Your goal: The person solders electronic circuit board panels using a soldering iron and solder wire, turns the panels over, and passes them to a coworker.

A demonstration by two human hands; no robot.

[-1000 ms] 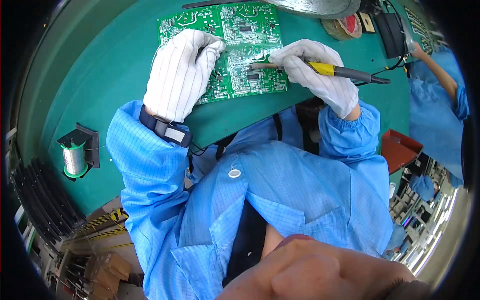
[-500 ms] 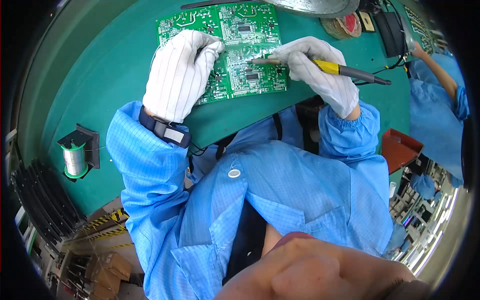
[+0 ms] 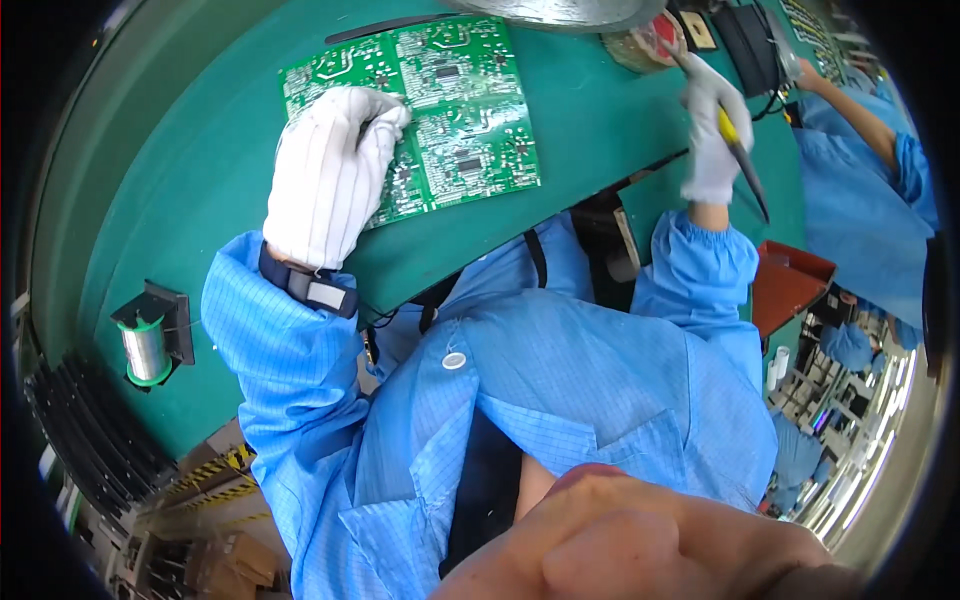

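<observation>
A green circuit board panel [image 3: 465, 120] of several joined boards lies on the green tabletop. Over its left part rests my left hand [image 3: 330, 175], in a white striped glove, thumb and fingers pressed together; whatever they hold is hidden. My right hand [image 3: 715, 130], also gloved and slightly blurred, grips a soldering iron [image 3: 735, 145] with a yellow band and dark handle. The iron's tip reaches the round tan container [image 3: 632, 50] with a red patch inside, at the far right. A dark strap circles my left wrist.
A solder wire spool [image 3: 147, 352] stands on a black holder at left. A large round metallic object [image 3: 570, 10] sits at the far edge, near a black device [image 3: 748, 50]. A red tray [image 3: 790, 285] is at right. Another person's arm [image 3: 850, 110] reaches in at far right.
My right hand has moved away from the board, up and to the right, carrying the soldering iron to the round container. The left hand stays closed over the board. The view has shifted slightly.
</observation>
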